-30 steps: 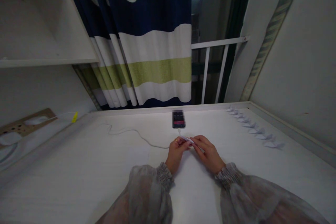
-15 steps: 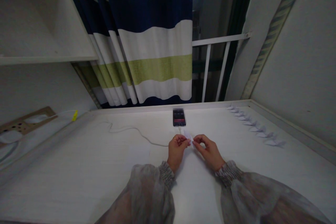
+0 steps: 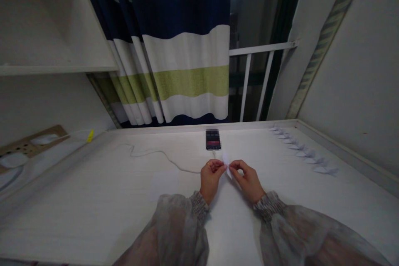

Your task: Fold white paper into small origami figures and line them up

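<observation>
A small folded piece of white paper point(image 3: 226, 161) is pinched between both my hands just above the white table point(image 3: 109, 199). My left hand point(image 3: 210, 176), with a ring on one finger, grips its left side with closed fingertips. Its right side is held the same way by my right hand point(image 3: 247, 179). The paper stands upright between the fingertips. A dark phone point(image 3: 213, 139) lies flat just beyond the hands, with a white cable point(image 3: 156, 153) running left from it.
A row of several small folded white paper pieces point(image 3: 304, 153) lies along the table's right side near the wall. A striped curtain point(image 3: 181, 50) and a white railing point(image 3: 262, 48) stand behind the table. A shelf point(image 3: 56, 68) and a brown perforated board point(image 3: 28, 143) are on the left.
The folded paper has been turned from lying flat between my fingers to standing upright. Both hands stay close together in the same spot.
</observation>
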A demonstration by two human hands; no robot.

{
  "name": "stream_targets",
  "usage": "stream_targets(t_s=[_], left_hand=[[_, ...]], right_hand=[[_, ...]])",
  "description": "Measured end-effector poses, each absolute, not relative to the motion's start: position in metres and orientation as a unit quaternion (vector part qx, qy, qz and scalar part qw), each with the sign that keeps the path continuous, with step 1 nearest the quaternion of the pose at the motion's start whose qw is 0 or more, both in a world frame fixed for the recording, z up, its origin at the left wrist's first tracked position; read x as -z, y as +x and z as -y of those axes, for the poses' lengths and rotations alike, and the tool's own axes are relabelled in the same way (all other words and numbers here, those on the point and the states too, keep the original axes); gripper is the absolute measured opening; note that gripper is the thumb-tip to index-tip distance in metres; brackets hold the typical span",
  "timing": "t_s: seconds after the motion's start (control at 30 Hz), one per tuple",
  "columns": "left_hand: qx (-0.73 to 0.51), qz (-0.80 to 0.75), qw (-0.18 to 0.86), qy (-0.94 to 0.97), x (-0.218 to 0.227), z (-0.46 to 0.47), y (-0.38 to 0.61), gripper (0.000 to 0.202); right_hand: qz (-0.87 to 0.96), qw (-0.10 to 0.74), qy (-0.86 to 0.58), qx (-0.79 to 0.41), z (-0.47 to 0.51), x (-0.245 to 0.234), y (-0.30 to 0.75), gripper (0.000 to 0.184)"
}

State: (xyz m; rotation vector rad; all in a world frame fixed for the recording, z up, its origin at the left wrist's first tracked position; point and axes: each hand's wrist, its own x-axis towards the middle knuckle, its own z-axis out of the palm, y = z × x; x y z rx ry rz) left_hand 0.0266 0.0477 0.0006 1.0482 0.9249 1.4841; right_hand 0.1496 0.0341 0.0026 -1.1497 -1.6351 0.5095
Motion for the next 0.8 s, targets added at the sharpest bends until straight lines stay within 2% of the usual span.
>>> stream_targets(t_s=[0.17, 0.8], left_hand=[[-0.625, -0.378, 0.536, 0.423, -0.0015, -0.0478, 0.0272, 0.018], [-0.606, -0.394, 0.533, 0.439, 0.0014, -0.0494, 0.0262, 0.014]], right_hand=[[0.665, 0.531, -0.485, -0.201, -0.0359, 0.0008, 0.1492, 0.012], [0.682, 0.503, -0.497, -0.187, -0.0356, -0.0007, 0.1493, 0.012]])
